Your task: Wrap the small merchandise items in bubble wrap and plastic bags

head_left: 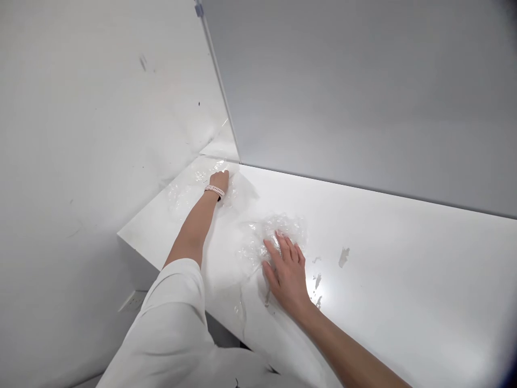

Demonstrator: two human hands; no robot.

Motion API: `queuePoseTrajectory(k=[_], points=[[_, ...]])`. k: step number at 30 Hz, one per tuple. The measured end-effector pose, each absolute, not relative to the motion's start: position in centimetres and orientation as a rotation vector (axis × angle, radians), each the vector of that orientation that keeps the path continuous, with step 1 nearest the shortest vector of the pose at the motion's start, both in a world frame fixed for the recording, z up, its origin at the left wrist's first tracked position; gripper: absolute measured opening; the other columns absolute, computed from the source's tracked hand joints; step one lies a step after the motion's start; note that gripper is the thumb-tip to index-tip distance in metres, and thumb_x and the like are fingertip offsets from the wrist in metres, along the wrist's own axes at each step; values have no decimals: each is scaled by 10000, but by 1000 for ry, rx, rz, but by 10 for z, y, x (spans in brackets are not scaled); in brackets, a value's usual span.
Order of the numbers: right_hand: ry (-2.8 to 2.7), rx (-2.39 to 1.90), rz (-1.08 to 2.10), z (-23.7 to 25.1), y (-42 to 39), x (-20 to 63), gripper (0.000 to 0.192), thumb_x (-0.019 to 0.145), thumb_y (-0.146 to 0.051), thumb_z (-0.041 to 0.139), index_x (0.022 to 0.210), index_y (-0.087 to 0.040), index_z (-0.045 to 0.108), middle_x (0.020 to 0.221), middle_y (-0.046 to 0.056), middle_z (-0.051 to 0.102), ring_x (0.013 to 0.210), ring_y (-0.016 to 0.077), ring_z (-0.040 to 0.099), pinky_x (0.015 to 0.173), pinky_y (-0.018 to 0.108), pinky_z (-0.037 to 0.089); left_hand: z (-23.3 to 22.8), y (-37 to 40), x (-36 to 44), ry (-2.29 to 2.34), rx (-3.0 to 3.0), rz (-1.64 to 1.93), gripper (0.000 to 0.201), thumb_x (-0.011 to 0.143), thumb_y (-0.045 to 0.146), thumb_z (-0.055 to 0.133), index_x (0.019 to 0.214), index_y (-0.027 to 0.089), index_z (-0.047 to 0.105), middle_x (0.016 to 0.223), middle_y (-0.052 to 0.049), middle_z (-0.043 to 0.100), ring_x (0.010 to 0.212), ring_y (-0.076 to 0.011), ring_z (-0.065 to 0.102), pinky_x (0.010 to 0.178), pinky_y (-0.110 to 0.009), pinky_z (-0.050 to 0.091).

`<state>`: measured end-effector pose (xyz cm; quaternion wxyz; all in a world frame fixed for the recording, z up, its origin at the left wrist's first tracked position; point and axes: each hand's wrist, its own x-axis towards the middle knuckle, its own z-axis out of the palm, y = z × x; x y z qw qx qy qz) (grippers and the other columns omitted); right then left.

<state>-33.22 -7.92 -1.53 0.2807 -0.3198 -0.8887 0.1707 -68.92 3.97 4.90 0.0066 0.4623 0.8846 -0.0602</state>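
Note:
Clear crumpled plastic film point(258, 237) lies spread over a white tabletop point(404, 258). My left hand point(220, 180) reaches far to the back left corner and closes on a bunched part of the film there; a pale wristband is on that wrist. Nearer to me, my right hand point(287, 269) lies flat with fingers apart, pressing on the crumpled film at the middle of the table.
A white wall point(81, 134) stands to the left and a grey panel point(363, 91) rises behind the table. Small grey scuffs point(343, 256) mark the tabletop to the right of my right hand. The table's left edge point(133, 242) drops off.

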Motion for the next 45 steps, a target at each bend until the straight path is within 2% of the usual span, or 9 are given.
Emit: queuePoseTrajectory(k=[7, 12, 16, 21, 27, 31, 36, 40, 45], points=[[-2402, -880, 460, -13, -80, -332, 441, 999, -225, 427, 1435, -238, 494, 1592, 107, 368, 1481, 292, 307, 1165, 524, 293, 77, 27, -679, 3075, 1387, 45, 486, 942, 49, 322, 1409, 85, 452, 1191, -224, 677, 1126, -320, 656, 925, -411, 498], [-2400, -863, 467, -14, -80, -332, 457, 1002, -177, 370, 1441, -224, 490, 1591, 110, 365, 1493, 284, 282, 1181, 520, 271, 110, 3, -573, 2718, 2059, 540, 540, 993, 138, 278, 1517, 220, 381, 1501, -118, 512, 1263, -269, 580, 975, -358, 500], [-2385, -850, 482, -17, -78, -332, 456, 987, -138, 334, 1390, -211, 535, 1499, 125, 469, 1446, 296, 342, 1161, 543, 290, 84, 20, -450, 2016, 2505, 230, 621, 924, 6, 293, 1500, 207, 405, 1527, -165, 461, 1209, -264, 606, 865, -384, 548], [-2378, -825, 527, -21, -75, -331, 348, 948, -133, 381, 1111, -170, 686, 1164, 143, 652, 1204, 322, 509, 1030, 524, 398, 42, 58, -382, 1836, 2360, -157, 523, 921, 10, 345, 1422, 94, 468, 1252, -242, 622, 1073, -287, 661, 836, -413, 533], [-2222, -789, 721, -19, -74, -334, 407, 921, -129, 352, 1219, -124, 629, 1203, 181, 644, 1203, 337, 530, 994, 542, 428, 65, -24, -428, 1855, 2279, 148, 668, 936, 471, 577, 1533, 262, 361, 1668, -145, 170, 1543, -403, -2, 1170, -710, 76], [-2014, -725, 1080, -13, -73, -331, 487, 920, -212, 391, 1396, -171, 487, 1386, 163, 559, 1296, 309, 502, 1023, 523, 450, 67, -94, -466, 1793, 1897, 236, 711, 912, 704, 472, 1522, 353, 368, 1694, -97, 24, 1541, -411, -14, 1143, -736, 122], [-1701, -719, 1500, -13, -71, -323, 443, 865, -259, 498, 1307, -221, 509, 1376, 114, 595, 1268, 270, 566, 1017, 455, 488, 42, -113, -483, 1844, 1918, 368, 859, 813, 709, 634, 1519, 305, 355, 1613, -156, 296, 1497, -373, 246, 1153, -611, 278], [-1568, -794, 1602, -9, -72, -324, 332, 873, -269, 501, 1196, -226, 561, 1274, 110, 643, 1195, 243, 611, 967, 427, 505, 29, -119, -491, 2051, 1988, 367, 542, 902, 492, 637, 1376, 255, 525, 1360, -145, 547, 1257, -320, 517, 1027, -508, 454], [-1705, -944, 1565, -1, -75, -324, 343, 905, -361, 498, 1198, -211, 596, 1098, 108, 686, 933, 221, 649, 743, 354, 520, 23, -160, -540, 2608, 1595, 710, 364, 979, 316, 469, 1340, 294, 514, 1358, -88, 562, 1343, -245, 456, 1146, -423, 384]])
